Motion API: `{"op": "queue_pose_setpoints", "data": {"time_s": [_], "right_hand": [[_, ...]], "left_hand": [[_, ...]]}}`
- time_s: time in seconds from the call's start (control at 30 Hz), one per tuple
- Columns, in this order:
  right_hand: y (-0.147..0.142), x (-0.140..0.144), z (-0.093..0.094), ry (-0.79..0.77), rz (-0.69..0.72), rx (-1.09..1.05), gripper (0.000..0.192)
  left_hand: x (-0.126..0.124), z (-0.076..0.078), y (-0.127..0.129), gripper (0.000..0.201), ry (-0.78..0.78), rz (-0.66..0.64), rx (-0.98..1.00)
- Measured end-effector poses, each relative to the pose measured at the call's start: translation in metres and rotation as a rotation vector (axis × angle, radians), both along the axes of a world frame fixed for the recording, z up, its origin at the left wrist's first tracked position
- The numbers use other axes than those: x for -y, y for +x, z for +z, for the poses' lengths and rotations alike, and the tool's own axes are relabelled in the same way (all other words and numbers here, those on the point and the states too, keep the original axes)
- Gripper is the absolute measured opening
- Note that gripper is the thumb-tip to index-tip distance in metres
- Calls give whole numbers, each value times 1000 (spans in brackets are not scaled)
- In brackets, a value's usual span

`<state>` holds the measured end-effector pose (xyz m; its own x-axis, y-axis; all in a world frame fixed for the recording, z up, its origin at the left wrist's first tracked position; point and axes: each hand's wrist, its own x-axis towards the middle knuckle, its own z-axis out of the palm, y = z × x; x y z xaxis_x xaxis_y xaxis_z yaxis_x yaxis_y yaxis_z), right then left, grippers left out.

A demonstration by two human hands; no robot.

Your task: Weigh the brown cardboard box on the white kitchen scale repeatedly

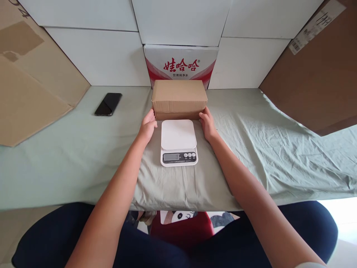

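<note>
Nearest the person, both forearms extend forward over the edge of the tabletop (69,160), which is covered by a pale green cloth, and run roughly parallel on either side of a white kitchen scale (179,142). The scale lies flat on the cloth with its display and buttons facing the person; its platform carries nothing.

Beyond the scale, the left hand (147,125) rests against the lower left corner of a brown cardboard box (179,97), fingers loosely extended and touching the box end. The right hand (208,123) mirrors it at the lower right corner, palm turned inward, fingers along the box end. Both hands are spread, pressing from opposite sides rather than curled round anything; the box appears to sit on the cloth just behind the scale, though contact between box and scale cannot be confirmed.

For a sound grip, apply equal inward pressure low on both ends, keep the wrists straight, and hold the box level so that its base clears the scale edge.

Further left, a black phone (108,104) lies flat on the cloth, well apart from the hands. Behind the brown box stands a red-and-white printed carton (180,64) against white panels, with large cardboard sheets leaning at both sides.
</note>
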<state>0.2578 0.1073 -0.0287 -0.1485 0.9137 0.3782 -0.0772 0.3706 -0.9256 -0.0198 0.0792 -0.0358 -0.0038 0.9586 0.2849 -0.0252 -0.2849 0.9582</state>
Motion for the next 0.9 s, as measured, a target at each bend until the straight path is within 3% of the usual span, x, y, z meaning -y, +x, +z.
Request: {"op": "queue_pose_setpoints", "data": {"time_s": [0.27,0.6,0.9], "right_hand": [[-1,0,0,-50,36,-33,51],[-6,11,18,-56,6,19,49],[-5,13,20,-65,30,63,51]], "left_hand": [[6,2,-2,91,-1,38,-23],[5,-8,-5,96,10,52,17],[8,1,-1,92,14,57,56]]}}
